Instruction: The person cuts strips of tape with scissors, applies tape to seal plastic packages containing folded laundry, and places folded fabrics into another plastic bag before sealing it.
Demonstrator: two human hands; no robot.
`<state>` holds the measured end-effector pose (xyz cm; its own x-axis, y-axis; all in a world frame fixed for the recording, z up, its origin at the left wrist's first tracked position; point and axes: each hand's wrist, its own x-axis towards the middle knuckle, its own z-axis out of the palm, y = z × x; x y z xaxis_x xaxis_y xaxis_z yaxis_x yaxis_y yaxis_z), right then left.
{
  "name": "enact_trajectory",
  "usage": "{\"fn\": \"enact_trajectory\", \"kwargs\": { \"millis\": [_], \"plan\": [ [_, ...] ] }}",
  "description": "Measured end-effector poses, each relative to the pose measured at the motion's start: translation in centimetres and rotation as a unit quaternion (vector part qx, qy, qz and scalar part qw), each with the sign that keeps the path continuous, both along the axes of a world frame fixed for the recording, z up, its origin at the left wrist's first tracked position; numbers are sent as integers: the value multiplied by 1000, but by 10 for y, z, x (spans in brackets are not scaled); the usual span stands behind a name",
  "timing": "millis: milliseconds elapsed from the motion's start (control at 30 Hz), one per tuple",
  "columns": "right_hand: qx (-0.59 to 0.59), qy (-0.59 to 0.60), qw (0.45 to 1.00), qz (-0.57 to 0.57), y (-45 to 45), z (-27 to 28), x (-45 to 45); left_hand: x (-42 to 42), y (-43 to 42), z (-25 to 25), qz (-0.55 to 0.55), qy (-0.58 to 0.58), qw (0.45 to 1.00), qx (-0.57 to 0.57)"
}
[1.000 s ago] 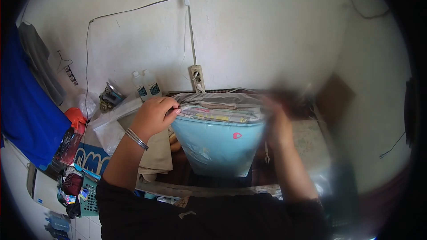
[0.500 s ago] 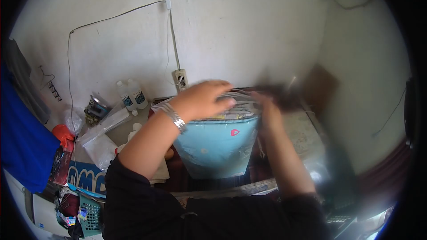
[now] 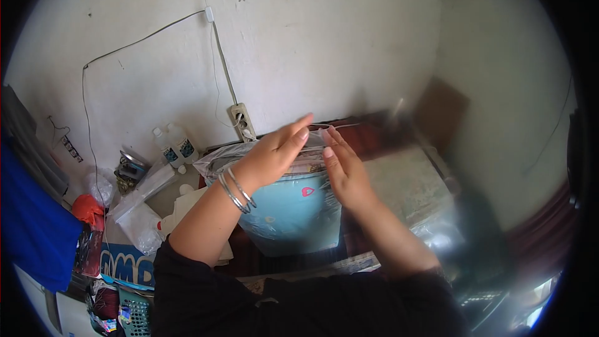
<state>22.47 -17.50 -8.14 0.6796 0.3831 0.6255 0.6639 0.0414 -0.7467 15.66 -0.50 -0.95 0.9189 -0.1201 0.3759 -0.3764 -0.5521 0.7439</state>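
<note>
A light blue bundle [image 3: 290, 212] with a pink heart stands upright in clear plastic, with folded patterned material showing at its top. My left hand [image 3: 272, 157], two silver bangles at its wrist, rests at the left of the top edge over the clear plastic [image 3: 218, 157], fingers stretched out. Facing it across the top is my right hand [image 3: 346, 171], its fingers extended and its thumb raised beside the plastic. The fingertips of the two hands are close but apart. Whether either palm presses the plastic is partly hidden.
Two white bottles [image 3: 181, 141] and a power strip [image 3: 241, 122] are by the wall. Plastic bags [image 3: 140, 224] lie at the left, near a blue cloth [image 3: 37, 224] and a green basket [image 3: 134, 312]. A brown board [image 3: 440, 112] leans in the right corner.
My left hand has moved from the bundle's left corner towards its middle. My right hand has come in from the right edge, closer to the left. The camera view has shifted.
</note>
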Motion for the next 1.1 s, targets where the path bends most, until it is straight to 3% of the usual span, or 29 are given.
{"fn": "enact_trajectory", "kwargs": {
  "millis": [67, 133, 200, 267, 333, 367, 400, 467, 533, 600, 667, 733, 800, 833, 900, 967, 1100],
  "plan": [
    [-122, -66, 990, -4, -7, 11, 0, -7, -1, 1, 35, 7, 999, -10],
    [-140, -77, 987, 3, -9, 15, 3, -7, 1, -1, 17, -97, 981, 168],
    [-223, -129, 966, 2, -14, 25, 2, -8, -2, 0, 3, -81, 974, 210],
    [-231, -130, 964, 9, -18, 23, 8, -10, -7, -1, -12, -63, 966, 249],
    [-132, -72, 980, 133, -23, 14, 21, -15, -11, -2, 20, -96, 949, 299],
    [-64, -29, 979, 191, -32, 10, 28, -20, -15, -2, 47, -56, 958, 278],
    [-61, -26, 979, 192, -47, 10, 34, -21, -15, -3, 47, -53, 957, 280],
    [48, 96, 971, 214, -89, 15, 48, -22, -16, -7, 56, -74, 934, 344],
    [54, 73, 983, 160, -141, 4, 81, -28, -23, -4, 67, -54, 940, 331],
    [69, 134, 987, 53, -204, -17, 113, -28, -25, -3, 88, -42, 945, 311],
    [143, 260, 954, -50, -270, -36, 141, -27, -30, -3, 102, -40, 949, 294],
    [110, 293, 922, -227, -338, -61, 172, -25, -35, -4, 117, -45, 948, 291],
    [18, 281, 867, -411, -409, -116, 218, -23, -42, -7, 143, -51, 945, 288],
    [-72, 226, 865, -441, -449, -154, 238, -21, -45, -7, 134, -46, 947, 287],
    [-164, 174, 857, -457, -521, -228, 283, -19, -51, -5, 183, -25, 939, 290],
    [-397, 192, 806, -396, -561, -288, 321, -20, -52, -8, 197, -13, 935, 295],
    [-405, 250, 812, -337, -536, -311, 353, -15, -59, -9, 237, -4, 923, 304]
  ]
}}
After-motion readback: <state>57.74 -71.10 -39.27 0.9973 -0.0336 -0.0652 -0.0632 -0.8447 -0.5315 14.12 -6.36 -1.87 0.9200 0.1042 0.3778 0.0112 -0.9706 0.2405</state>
